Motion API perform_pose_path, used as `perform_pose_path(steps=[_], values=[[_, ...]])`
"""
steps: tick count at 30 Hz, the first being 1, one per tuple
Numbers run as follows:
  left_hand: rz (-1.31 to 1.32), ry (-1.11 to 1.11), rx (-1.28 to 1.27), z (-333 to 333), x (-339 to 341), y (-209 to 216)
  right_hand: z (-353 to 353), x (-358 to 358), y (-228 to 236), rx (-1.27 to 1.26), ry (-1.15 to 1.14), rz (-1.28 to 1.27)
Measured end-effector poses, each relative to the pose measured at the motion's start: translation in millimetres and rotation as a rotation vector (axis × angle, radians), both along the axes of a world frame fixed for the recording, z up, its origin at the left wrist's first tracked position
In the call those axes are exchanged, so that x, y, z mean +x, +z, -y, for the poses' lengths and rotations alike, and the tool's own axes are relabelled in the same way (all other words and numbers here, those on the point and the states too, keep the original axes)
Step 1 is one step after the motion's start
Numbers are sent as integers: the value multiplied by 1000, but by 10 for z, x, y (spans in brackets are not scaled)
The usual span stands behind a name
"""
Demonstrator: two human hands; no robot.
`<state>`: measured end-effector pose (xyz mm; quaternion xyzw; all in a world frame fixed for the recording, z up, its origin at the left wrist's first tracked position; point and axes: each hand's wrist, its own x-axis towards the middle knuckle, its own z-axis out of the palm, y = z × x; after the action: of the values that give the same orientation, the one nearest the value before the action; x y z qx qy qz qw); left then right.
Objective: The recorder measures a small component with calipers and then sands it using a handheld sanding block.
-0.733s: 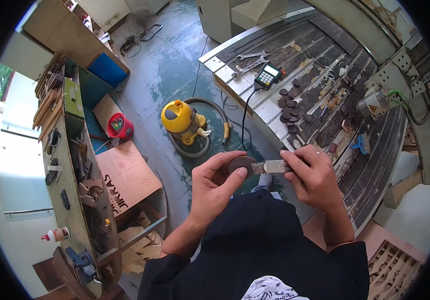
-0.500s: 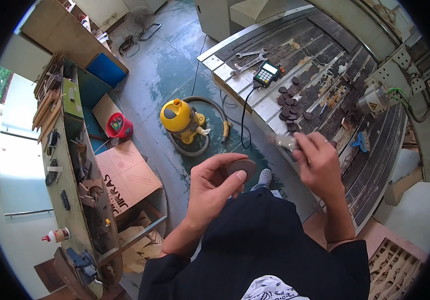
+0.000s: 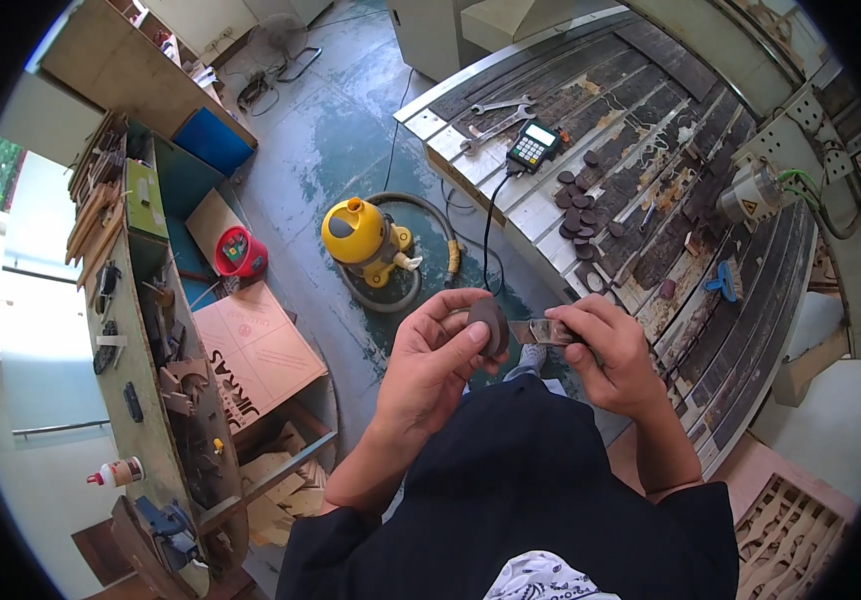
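My left hand (image 3: 430, 355) pinches a dark brown round disc (image 3: 490, 327) between thumb and fingers, its face turned to the right. In my right hand (image 3: 615, 355) is a knife-like tool (image 3: 547, 332) with a flat, shiny metal blade and a dark handle. The blade points left and its tip reaches the disc's right edge; whether it touches, I cannot tell. Both hands are held in front of my dark shirt, left of the slatted machine bed (image 3: 640, 150). Several similar dark discs (image 3: 577, 215) lie in a loose group on that bed.
Near the discs lie a handheld keypad controller (image 3: 532, 147), wrenches (image 3: 498, 125) and a blue-handled brush (image 3: 723, 283). A machine spindle (image 3: 750, 195) stands over the bed at right. A yellow vacuum cleaner (image 3: 360, 240) with a hose is on the floor. Cluttered shelving (image 3: 140, 350) lines the left.
My right hand has brought the tool down and left to the disc. My left hand has turned the disc more upright and shifted slightly right.
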<state>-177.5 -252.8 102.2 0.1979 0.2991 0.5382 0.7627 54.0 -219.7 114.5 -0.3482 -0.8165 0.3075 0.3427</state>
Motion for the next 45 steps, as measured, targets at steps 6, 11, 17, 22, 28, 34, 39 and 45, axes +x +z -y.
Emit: perform_pose_path(steps=[6,11,17,22,28,34,39,45], values=[[83,33,-28,-9,49,19,9,-39,31,11,-2,29],[149,34,-38,2,62,12,1,-52,36,4,-4,35],[248,-56,87,69,58,45,-110,13,-143,67,-142,181],[173,29,28,50,40,101,-54,36,-53,14,-96,-15],[145,47,20,20,67,76,3,-61,44,28,29,6],[127,37,16,13,71,79,1,-51,29,47,21,15],[127,44,21,20,59,62,-3,-65,4,43,9,6],[178,-8,82,81,73,134,-74,-12,-184,-39,-118,26]])
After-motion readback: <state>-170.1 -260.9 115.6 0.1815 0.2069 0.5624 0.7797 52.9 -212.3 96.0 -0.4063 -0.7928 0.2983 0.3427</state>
